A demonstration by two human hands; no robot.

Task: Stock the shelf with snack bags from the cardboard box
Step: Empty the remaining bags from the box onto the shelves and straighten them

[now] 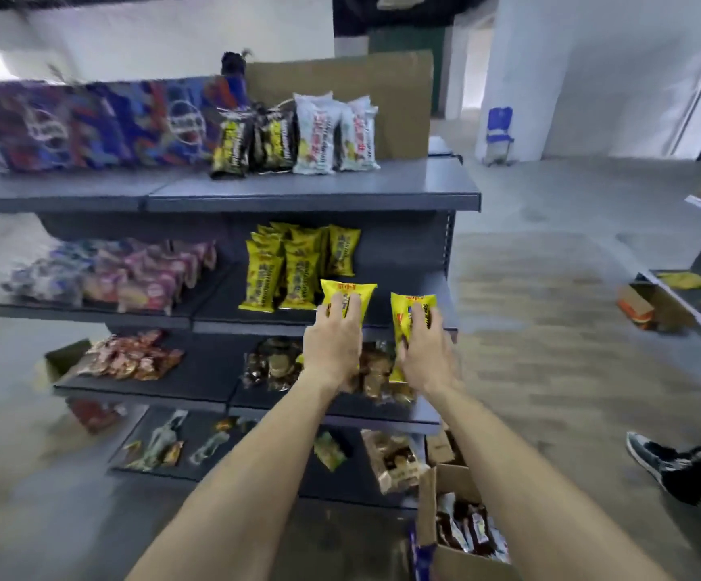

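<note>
Left hand (pixel 334 350) grip grasping yellow snack bag (pixel 351 296); right hand (pixel 424 356) grip grasping second yellow bag (pixel 411 309), both hovering at shelf (pixel 252 325) front edge, right end.

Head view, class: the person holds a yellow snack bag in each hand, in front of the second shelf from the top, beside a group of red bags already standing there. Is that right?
Not quite. The head view shows the left hand and right hand each gripping a yellow snack bag at that shelf, but the standing bags beside them are yellow, not red.
</note>
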